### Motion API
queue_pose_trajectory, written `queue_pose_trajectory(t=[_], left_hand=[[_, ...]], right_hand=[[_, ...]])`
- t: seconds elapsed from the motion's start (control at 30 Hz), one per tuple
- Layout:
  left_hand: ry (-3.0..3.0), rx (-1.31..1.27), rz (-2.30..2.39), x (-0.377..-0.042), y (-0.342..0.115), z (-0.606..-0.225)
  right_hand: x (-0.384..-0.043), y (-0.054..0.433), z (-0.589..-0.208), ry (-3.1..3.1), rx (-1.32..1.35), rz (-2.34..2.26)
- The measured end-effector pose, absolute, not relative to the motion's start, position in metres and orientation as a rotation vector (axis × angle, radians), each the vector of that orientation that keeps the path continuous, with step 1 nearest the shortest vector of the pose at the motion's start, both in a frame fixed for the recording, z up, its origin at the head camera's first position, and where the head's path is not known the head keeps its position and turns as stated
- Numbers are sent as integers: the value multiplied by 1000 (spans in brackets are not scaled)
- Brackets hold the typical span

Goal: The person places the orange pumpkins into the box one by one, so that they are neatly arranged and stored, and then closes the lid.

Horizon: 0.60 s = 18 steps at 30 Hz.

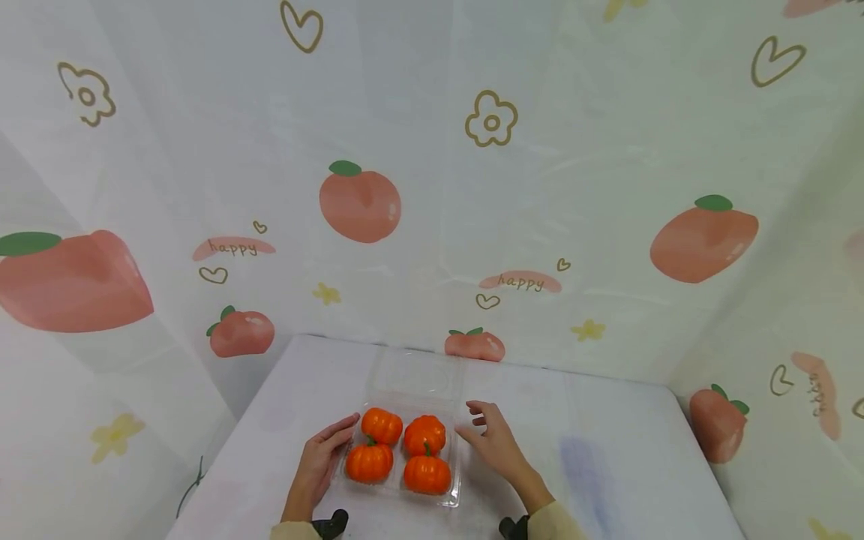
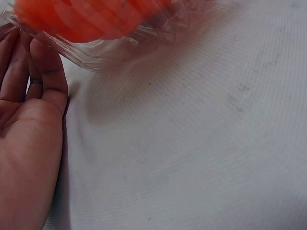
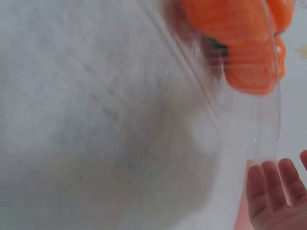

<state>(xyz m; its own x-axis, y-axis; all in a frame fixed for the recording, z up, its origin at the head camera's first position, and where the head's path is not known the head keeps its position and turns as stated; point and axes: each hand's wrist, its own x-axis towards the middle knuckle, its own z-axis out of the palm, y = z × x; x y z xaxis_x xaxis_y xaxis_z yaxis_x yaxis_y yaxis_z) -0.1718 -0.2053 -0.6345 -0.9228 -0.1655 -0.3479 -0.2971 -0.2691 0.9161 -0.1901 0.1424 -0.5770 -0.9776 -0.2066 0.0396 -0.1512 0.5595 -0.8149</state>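
A clear plastic clamshell box [image 1: 397, 491] stands on the table with its lid [image 1: 415, 375] folded back, away from me. Several small orange toy pumpkins [image 1: 370, 463] sit inside in two columns, some showing green stems. My left hand [image 1: 317, 466] holds the box by its left side, and its bent fingers [image 2: 50, 72] meet the plastic edge in the left wrist view. Just off the right side of the box is my right hand [image 1: 496, 442], holding nothing, its fingers [image 3: 273, 184] spread apart in the right wrist view.
A white cloth covers the table [image 1: 607, 450]. Behind it and at both sides hangs a white curtain [image 1: 432, 150] printed with peaches, hearts and flowers. At the left table edge there is a thin dark cord [image 1: 190, 486].
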Motion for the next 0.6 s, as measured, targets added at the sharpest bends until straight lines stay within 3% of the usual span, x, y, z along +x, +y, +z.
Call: queue_pose_trajectory(t=[0.6], left_hand=[[1830,-586,2364,-173,-205,-635]], right_hand=[[-228,143,-595,2609,-70,-1456]])
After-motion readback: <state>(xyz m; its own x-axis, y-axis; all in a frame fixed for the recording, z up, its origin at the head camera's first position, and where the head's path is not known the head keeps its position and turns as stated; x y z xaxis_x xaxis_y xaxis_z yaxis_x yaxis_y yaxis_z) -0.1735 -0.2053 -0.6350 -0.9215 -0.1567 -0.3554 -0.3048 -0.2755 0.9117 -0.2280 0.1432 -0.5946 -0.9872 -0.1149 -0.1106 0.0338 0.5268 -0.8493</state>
